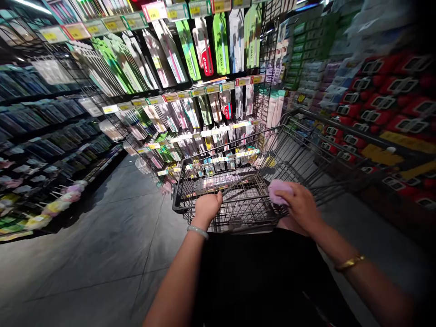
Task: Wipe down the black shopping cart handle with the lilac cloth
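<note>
A dark wire shopping cart (pixel 238 206) stands right in front of my body, sideways on. My left hand (pixel 207 209), with a pale bangle at the wrist, is closed on its near top rim; the thumb points up and the other fingers are mostly hidden. In my right hand (pixel 301 204), a soft lilac wad (pixel 279 190) is pinched between thumb and fingers, over the cart's near side. Whether it is a cloth or a bath puff I cannot tell. A gold band circles that wrist.
Beyond the cart rises a rack of packaged toothbrushes (pixel 204 50) with price strips. Shelves at left hold dark packs (pixel 44 100) and pastel bath puffs (pixel 64 200). At right are stacked red packages (pixel 378 100) near the cart's handle (pixel 384 145). Grey floor (pixel 102 263) extends left.
</note>
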{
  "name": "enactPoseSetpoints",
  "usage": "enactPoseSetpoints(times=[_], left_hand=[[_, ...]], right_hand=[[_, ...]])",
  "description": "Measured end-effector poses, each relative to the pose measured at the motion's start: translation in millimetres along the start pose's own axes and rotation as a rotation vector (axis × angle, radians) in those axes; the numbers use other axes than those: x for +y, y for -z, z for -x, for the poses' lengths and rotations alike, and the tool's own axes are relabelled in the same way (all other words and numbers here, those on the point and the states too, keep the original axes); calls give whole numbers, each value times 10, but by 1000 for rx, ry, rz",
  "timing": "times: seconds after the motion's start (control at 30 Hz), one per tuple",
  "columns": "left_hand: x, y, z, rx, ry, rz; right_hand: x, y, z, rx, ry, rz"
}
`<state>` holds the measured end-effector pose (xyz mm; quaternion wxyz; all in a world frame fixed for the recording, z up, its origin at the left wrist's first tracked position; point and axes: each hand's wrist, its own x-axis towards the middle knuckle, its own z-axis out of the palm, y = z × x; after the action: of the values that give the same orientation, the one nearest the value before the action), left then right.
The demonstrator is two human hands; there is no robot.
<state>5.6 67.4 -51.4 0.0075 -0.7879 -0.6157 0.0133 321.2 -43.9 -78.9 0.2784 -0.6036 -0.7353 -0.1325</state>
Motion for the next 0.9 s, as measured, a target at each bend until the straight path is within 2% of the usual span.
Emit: enactPoseSetpoints(times=[0.03, 0.1, 0.23, 0.3, 0.37, 0.43, 0.5, 0.57, 0.63, 0.7, 0.8, 0.9], left_hand=[[7, 2, -9, -3, 7, 0], [23, 7, -20, -9, 22, -1], [18, 23, -15, -18, 41, -10], [-13, 37, -9, -25, 48, -14], [-54, 50, -8, -34, 52, -15], [-95, 58, -10, -37, 55, -16], [-134, 60, -10, -37, 57, -19], [-173, 57, -7, -39, 60, -24], [-219, 52, -1, -46, 61, -33], [-275, 46, 8, -53, 64, -47], [-384, 49, 33, -68, 60, -66], [-519, 86, 84, -79, 46, -68]], right_hand=[[56, 16, 33, 28, -53, 28], [-19, -44, 32, 59, -99, 34], [-529, -298, -166, 12, -37, -68], [-640, -331, -248, -45, 7, -96], [-543, -272, -251, -77, 50, -85], [-300, -162, -176, -61, 50, -40], [-45, -53, -71, -18, -15, 23], [91, 7, 3, 22, -105, 74], [58, -1, 7, 42, -175, 98], [-101, -60, -54, 38, -197, 96], [-360, -166, -189, 12, -173, 67], [-463, -216, -285, -21, -137, 22]])
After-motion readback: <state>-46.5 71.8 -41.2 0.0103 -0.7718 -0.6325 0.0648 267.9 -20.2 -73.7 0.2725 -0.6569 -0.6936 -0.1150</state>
